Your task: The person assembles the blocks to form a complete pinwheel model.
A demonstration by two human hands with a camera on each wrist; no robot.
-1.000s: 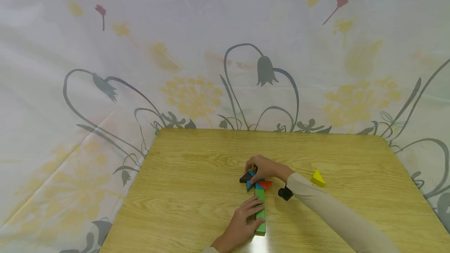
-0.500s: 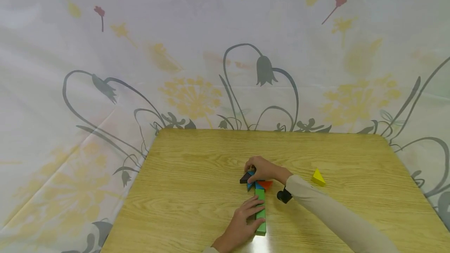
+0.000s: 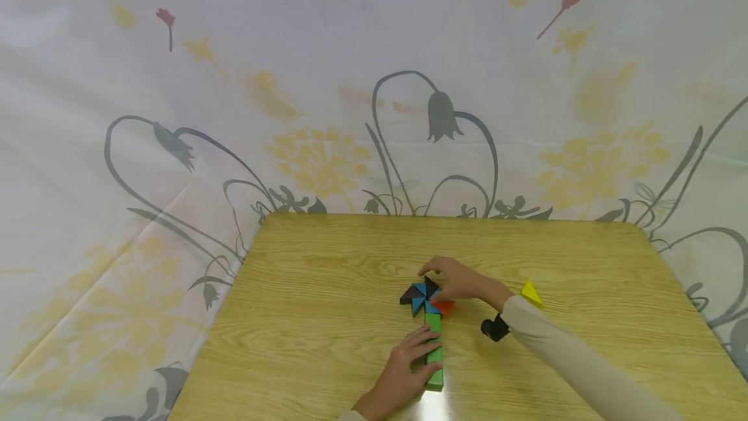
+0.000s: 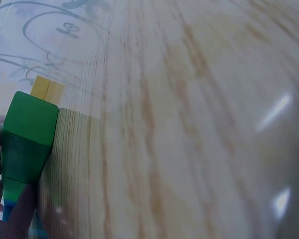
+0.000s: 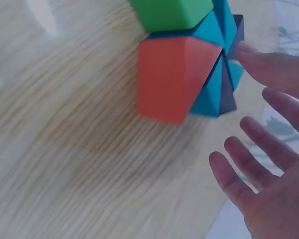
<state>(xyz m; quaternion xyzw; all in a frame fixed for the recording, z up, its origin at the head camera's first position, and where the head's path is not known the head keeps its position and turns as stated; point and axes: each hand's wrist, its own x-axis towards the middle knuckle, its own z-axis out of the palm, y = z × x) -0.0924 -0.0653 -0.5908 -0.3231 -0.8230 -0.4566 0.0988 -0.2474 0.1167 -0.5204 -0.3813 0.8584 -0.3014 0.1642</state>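
Note:
In the head view, a pinwheel of small triangular blocks lies on the table. Its blue triangular blocks (image 3: 418, 305) sit at the centre, with dark triangular blocks (image 3: 410, 294) at the left and top and a red triangular block (image 3: 445, 307) at the right. Below runs a column of green blocks (image 3: 433, 321) that meets the pinwheel. My left hand (image 3: 400, 369) rests on the green blocks, fingers and thumb laid across them. My right hand (image 3: 458, 279) hovers over the pinwheel's right side; the right wrist view shows its fingers spread, with nothing held and the thumb near the dark block.
A yellow triangular block (image 3: 531, 294) stands on the wooden table (image 3: 304, 317), right of the right hand. The black wrist camera (image 3: 495, 328) hangs under the right wrist. A flower-patterned curtain (image 3: 327, 83) rises behind the table's far edge.
My right hand has let go of the dark triangular block at the pinwheel's top and drawn back to the right, uncovering more of the pinwheel. My left hand has stayed on the green blocks.

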